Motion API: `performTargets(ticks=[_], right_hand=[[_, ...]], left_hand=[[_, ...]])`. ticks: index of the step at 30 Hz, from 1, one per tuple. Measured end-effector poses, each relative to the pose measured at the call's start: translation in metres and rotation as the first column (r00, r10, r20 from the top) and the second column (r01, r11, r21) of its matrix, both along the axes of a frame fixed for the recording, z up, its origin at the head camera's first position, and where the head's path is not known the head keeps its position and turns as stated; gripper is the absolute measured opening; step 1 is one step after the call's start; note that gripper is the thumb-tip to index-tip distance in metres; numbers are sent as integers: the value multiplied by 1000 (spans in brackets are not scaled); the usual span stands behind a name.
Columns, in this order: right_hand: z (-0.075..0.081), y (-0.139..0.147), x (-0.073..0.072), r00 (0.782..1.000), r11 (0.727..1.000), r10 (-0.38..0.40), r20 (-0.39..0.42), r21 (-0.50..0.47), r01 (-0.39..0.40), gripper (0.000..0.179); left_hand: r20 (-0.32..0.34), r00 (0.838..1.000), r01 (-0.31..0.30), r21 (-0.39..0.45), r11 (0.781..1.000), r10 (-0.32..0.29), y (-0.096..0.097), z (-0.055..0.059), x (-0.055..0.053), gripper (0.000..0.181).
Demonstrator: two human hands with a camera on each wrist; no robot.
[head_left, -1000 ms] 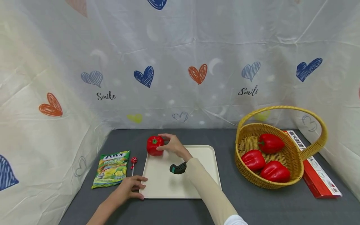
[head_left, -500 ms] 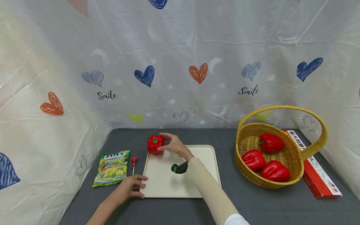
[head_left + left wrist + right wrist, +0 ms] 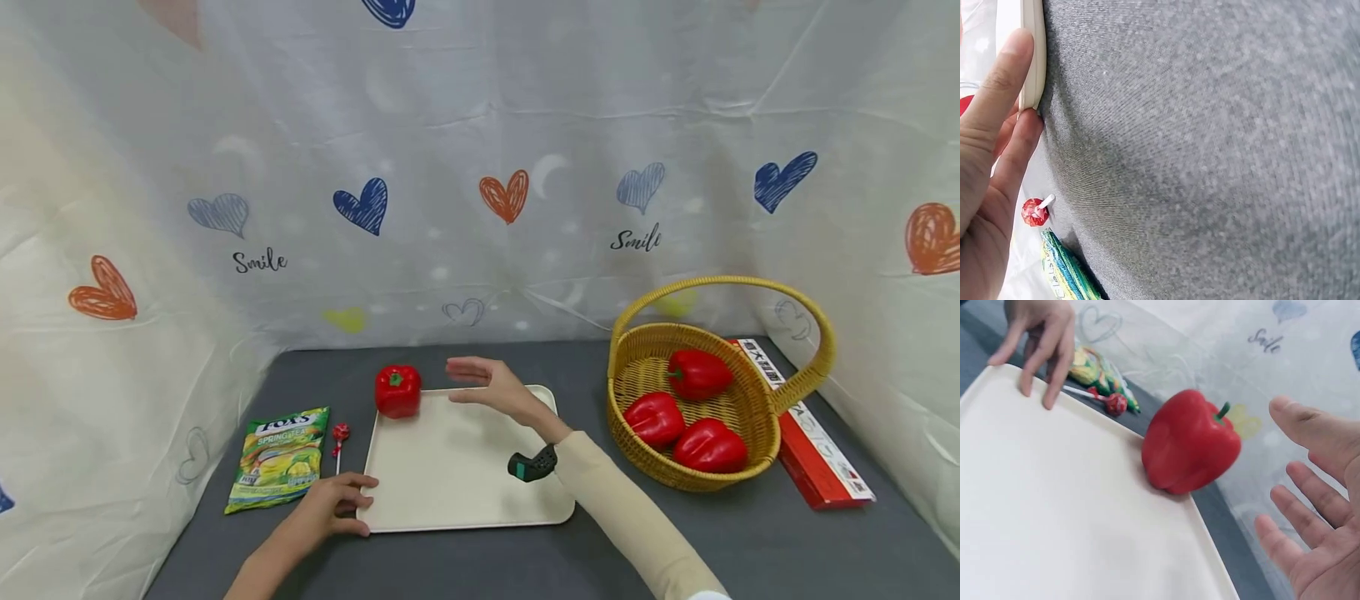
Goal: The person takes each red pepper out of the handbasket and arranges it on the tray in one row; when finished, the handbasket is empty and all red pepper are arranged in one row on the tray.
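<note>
A red bell pepper [image 3: 397, 391] with a green stem stands upright at the far left corner of a cream tray [image 3: 465, 492]. To the pepper's right, my right hand [image 3: 498, 389] hovers over the tray's far part, fingers spread and apart from it. The right wrist view shows that hand [image 3: 1329, 506] holding nothing, with the pepper [image 3: 1191, 444] beside its fingertips. My left hand [image 3: 333, 506] grips the tray's near left corner. In the left wrist view its thumb [image 3: 1007, 75] lies against the tray's rim [image 3: 1035, 56], with a finger at the corner.
A yellow wicker basket [image 3: 765, 425] with a tall handle holds three red bell peppers [image 3: 701, 375] at the right. Behind it lies a long red-and-white box [image 3: 825, 462]. A green candy bag [image 3: 277, 462] and a red lollipop [image 3: 341, 432] lie left of the tray.
My right hand has let go of the pepper and moved right, fingers spreading. The pepper stays at the tray's corner. My left hand keeps its place at the tray; the head view has shifted slightly.
</note>
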State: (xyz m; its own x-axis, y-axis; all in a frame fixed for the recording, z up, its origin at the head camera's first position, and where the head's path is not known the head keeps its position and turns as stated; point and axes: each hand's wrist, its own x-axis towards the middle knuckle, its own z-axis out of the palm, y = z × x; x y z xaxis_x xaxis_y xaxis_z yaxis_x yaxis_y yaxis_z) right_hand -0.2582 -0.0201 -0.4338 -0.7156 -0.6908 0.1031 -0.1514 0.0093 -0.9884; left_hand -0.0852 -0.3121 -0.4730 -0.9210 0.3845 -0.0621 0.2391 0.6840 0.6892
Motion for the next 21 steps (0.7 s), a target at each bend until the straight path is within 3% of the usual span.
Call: performTargets(ticks=[3, 7, 14, 21], right_hand=[[8, 22, 6, 1000, 999, 10, 6, -48, -10, 55], [16, 52, 11, 1000, 997, 9, -23, -72, -10, 53], [32, 108, 14, 999, 999, -11, -33, -47, 10, 57], [42, 174, 12, 999, 1000, -29, -27, -1, 29, 48]], left_hand=[[32, 999, -17, 3, 1000, 17, 0, 0, 0, 33], [26, 1000, -10, 6, 1000, 10, 0, 0, -1, 33], [54, 998, -16, 9, 1000, 15, 0, 1, -1, 34], [62, 998, -17, 11, 1000, 16, 0, 1, 0, 35]])
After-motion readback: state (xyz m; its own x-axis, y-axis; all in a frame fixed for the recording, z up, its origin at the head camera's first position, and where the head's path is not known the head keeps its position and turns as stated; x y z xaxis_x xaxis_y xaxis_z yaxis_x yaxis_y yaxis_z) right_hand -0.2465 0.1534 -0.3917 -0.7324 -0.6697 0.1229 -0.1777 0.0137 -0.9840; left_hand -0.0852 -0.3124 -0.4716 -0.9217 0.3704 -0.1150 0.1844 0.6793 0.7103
